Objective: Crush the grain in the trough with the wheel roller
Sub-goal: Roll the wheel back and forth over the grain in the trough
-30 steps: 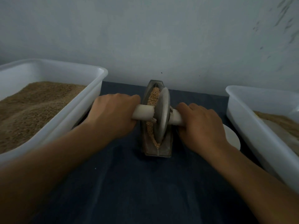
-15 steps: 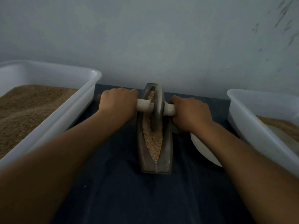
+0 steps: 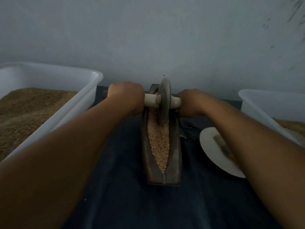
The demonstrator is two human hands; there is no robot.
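Dark blue cloth-covered table [image 3: 115, 195], bearing trough [image 3: 175, 146], two white tubs [image 3: 85, 96] [image 3: 257, 104], white plate [image 3: 209, 146].

Plain grain-processing workroom, bare grey wall [image 3: 148, 38], white tubs of grain [image 3: 54, 103], cloth-covered table [image 3: 125, 195]

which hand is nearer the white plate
Right. The right hand grips the roller handle just beyond the white plate, on the same side of the trough. The left hand grips the handle across the trough.

Bare forearms [image 3: 66, 154], no sleeves
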